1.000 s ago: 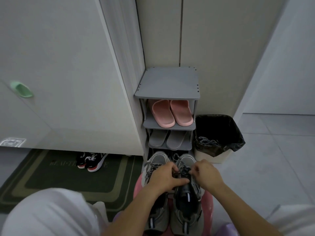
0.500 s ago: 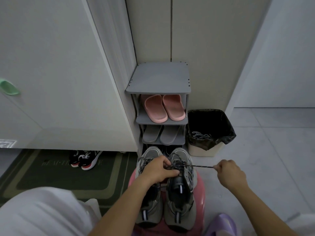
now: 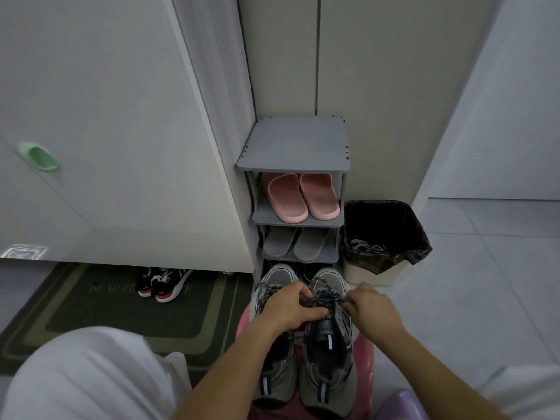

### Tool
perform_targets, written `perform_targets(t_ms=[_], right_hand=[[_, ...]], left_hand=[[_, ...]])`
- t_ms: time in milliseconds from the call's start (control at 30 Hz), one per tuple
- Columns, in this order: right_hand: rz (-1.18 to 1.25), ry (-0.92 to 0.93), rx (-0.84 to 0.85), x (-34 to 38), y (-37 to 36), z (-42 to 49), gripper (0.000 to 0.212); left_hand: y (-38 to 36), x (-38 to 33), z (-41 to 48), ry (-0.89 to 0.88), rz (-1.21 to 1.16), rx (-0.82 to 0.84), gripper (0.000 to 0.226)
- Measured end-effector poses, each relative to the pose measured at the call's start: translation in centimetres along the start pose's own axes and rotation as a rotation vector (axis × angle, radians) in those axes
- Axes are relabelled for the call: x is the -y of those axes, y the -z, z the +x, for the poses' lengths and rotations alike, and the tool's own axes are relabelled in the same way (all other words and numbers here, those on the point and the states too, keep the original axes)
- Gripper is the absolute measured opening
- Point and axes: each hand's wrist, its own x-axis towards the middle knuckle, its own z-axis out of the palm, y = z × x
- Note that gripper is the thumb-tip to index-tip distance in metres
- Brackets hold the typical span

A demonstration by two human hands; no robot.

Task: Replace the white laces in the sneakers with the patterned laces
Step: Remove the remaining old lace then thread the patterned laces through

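Left hand [image 3: 289, 310] curls its fingers over the patterned lace [image 3: 328, 298] of a grey sneaker [image 3: 328, 368] | right hand [image 3: 374, 312] pinches the same lace at the eyelets | sneaker sits on a pink stool [image 3: 366, 354], before the shoe rack [image 3: 294, 147]

Worn on the head, looking forward and down; close above sneakers [image 3: 328, 374] at 6 o'clock, shoe rack [image 3: 295, 147] beyond toward 12.

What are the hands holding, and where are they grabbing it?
The left hand pinches the patterned lace over the tongue of the sneaker; the right hand pinches the same lace at that sneaker's right edge.
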Motion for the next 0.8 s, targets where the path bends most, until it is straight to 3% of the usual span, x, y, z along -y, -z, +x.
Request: perform_targets(t_ms=[267,567,800], right_hand=[[-0.119,-0.045,-0.08,-1.7,0.1,-1.2,0.027],[-0.128,-0.301,-0.076,-6.7,0.9,-3.6,0.026],[-0.14,-0.357,-0.072,-7.0,1.1,-4.6,0.024]], left_hand=[[0.1,0.4,0.6,0.038,-0.084,0.049,0.041],[0.2,0.3,0.6,0.037,-0.089,0.041,0.037],[0.2,0.2,0.6,0.049,-0.088,0.051,0.037]])
